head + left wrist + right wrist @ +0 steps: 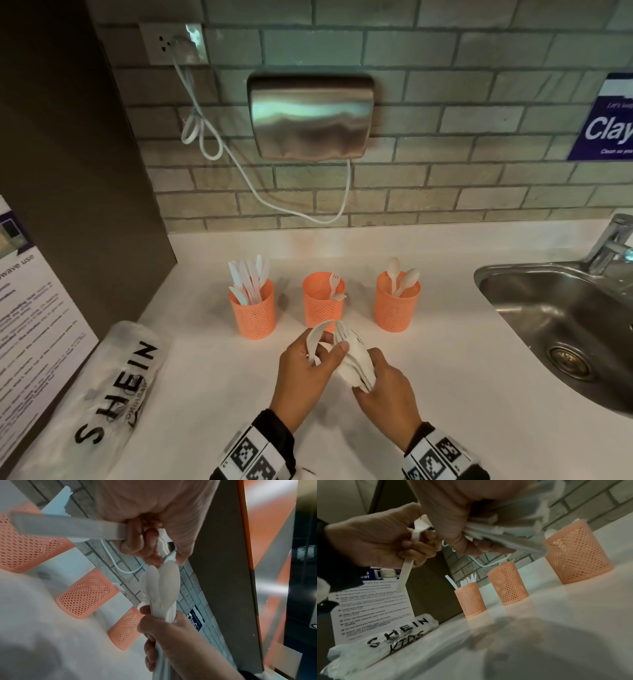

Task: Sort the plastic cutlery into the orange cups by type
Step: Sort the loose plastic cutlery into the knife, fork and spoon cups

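Note:
Three orange mesh cups stand in a row on the white counter. The left cup (pixel 251 310) holds several knives, the middle cup (pixel 323 303) two forks, the right cup (pixel 397 305) two spoons. Just in front of the middle cup, my right hand (pixel 373 380) grips a bundle of white cutlery (pixel 356 359) by the handles, with spoon bowls (pixel 164 585) showing at its top. My left hand (pixel 323 353) holds one white piece (pixel 317 337) by its flat handle (pixel 406 574), and its thumb touches the bundle. I cannot tell that piece's type.
A clear SHEIN bag (pixel 113 387) lies at the counter's left beside a printed notice (pixel 30 325). A steel sink (pixel 486 274) with a tap (pixel 613 240) is at the right. A hand dryer (pixel 310 116) and its white cable (pixel 260 192) hang on the tiled wall.

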### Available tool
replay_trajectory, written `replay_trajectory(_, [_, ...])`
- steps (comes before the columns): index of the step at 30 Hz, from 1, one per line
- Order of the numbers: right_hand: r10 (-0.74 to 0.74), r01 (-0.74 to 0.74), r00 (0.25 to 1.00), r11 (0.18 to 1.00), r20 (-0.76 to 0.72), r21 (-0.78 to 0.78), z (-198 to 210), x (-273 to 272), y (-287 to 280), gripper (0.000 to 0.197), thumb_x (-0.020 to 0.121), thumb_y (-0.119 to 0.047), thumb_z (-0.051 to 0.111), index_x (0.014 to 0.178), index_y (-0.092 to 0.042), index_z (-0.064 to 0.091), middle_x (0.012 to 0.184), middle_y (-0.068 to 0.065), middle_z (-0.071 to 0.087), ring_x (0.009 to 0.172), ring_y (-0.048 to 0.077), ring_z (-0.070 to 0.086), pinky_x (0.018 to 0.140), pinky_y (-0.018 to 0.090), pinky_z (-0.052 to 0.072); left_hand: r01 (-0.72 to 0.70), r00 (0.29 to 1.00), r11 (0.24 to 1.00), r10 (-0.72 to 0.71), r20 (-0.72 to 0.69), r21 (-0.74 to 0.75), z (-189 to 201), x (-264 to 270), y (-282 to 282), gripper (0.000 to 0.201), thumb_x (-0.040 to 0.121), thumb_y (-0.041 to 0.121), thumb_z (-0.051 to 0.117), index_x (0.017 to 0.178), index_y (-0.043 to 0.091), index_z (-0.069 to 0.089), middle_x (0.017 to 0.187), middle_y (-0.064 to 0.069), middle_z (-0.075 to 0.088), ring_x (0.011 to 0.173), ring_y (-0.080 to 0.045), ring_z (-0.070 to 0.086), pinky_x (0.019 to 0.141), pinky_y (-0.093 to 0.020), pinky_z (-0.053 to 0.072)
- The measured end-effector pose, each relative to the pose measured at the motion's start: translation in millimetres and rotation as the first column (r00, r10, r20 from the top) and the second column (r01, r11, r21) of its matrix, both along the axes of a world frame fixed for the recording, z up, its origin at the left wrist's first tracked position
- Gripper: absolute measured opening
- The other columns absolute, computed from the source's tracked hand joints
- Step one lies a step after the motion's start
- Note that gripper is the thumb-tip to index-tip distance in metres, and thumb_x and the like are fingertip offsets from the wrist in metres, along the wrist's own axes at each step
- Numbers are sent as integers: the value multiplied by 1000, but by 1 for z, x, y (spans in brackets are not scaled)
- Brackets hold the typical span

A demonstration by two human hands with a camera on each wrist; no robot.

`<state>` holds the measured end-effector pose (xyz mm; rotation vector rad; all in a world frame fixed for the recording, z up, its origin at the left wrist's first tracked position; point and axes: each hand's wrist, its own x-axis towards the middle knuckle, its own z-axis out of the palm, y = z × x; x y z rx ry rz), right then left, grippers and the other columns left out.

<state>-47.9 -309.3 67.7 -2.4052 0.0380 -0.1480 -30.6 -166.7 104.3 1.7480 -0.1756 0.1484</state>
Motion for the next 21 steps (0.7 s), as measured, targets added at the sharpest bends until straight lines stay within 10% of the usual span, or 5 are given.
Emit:
replay_trajectory(6, [-8,4,999,994,-39,-105,4,-1,3,24,81,-25,56,96,-24,38,67,-13,47,62,12,46,45,15,30,-46,997,997,50,-58,68,-15,6,-5,18,75,39,70,87,26,66,82,-1,70,78,-14,65,70,-23,50])
replay_trajectory(10, [-28,19,998,987,-55,-158,4,-2,2,24,82,-24,53,102,-19,41,79,-6,52,68,18,47,45,15,26,-138,988,990,141,-67,39,-15,9,-10,19,81,25,69,82,8,63,77,-4,68,73,-15,63,64,-19,44])
replay_trajectory(13, [-46,35,997,983,-58,-178,4,-1,-2,20,82,-22,51,97,-20,38,80,-4,52,68,20,46,46,22,28,-183,981,976,173,-88,-120,-5,8,-12,3,84,19,65,81,18,65,81,0,70,78,-9,63,67,-19,44])
replay_trajectory(17, [-27,17,999,977,-46,-215,3,-2,-5,25,84,-24,50,106,-16,42,82,-5,50,68,19,45,45,17,24,-179,980,955,152,-127,-238,0,8,-13,11,88,15,60,98,16,63,89,-21,66,75,-31,61,75,-38,52])
replay_trajectory(21, [-6,-5,999,975,-48,-222,2,-3,-4,25,84,-23,50,107,-17,42,82,-6,50,68,18,45,44,16,24,-49,989,971,14,-149,-234,-4,5,-17,9,81,17,69,86,23,67,86,1,74,81,-12,69,71,-19,53])
